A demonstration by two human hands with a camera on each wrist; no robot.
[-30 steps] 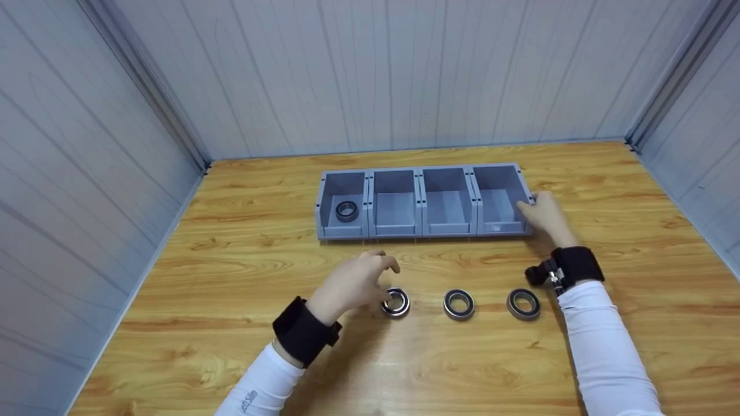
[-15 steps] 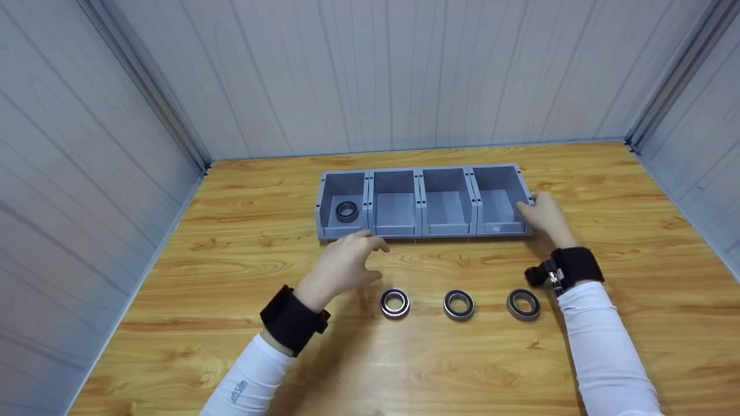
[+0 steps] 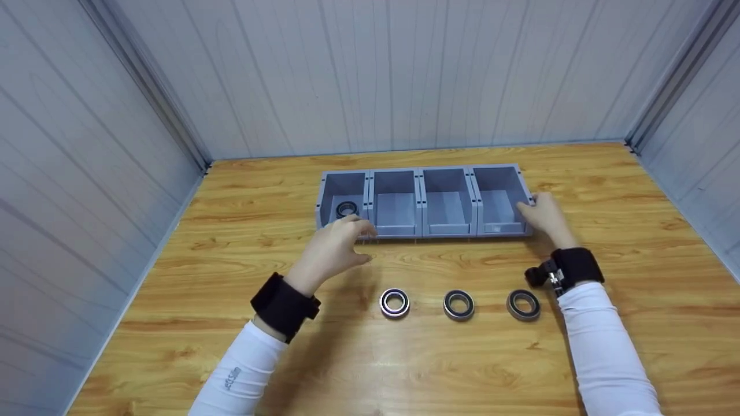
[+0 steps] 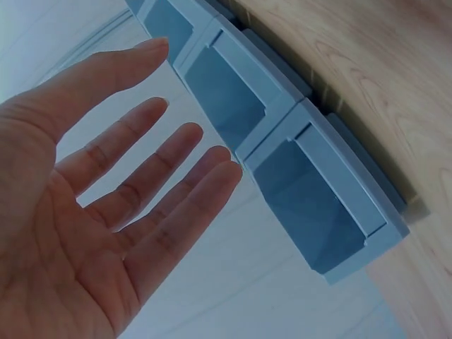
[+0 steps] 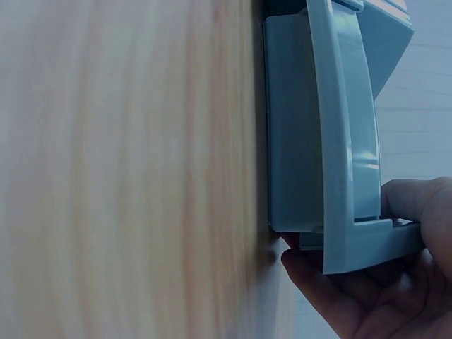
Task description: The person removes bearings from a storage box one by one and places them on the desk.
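Observation:
My left hand (image 3: 332, 248) hovers just in front of the leftmost grey bin (image 3: 342, 232), fingers loosely spread and thumb apart, with nothing held. In the left wrist view its bare palm (image 4: 78, 261) faces the camera beside the bins. Inside that leftmost bin lies a ball bearing (image 3: 347, 204), partly covered by the hand. My right hand (image 3: 546, 219) grips the outer side wall of the rightmost bin (image 3: 503, 227). The right wrist view has the thumb (image 5: 406, 198) over the wall's edge and the other fingers below, around the outside.
Several joined grey bins form a row near the back wall (image 3: 370, 75). On the wooden table (image 3: 231, 214) in front lie three bearings in a line: a left one (image 3: 395, 316), a middle one (image 3: 459, 316) and a right one (image 3: 524, 316). Panels enclose both sides.
My left hand has moved away from the left bearing on the table, up and leftward to the leftmost bin, and now overlaps its front. The right hand keeps its grip unmoved.

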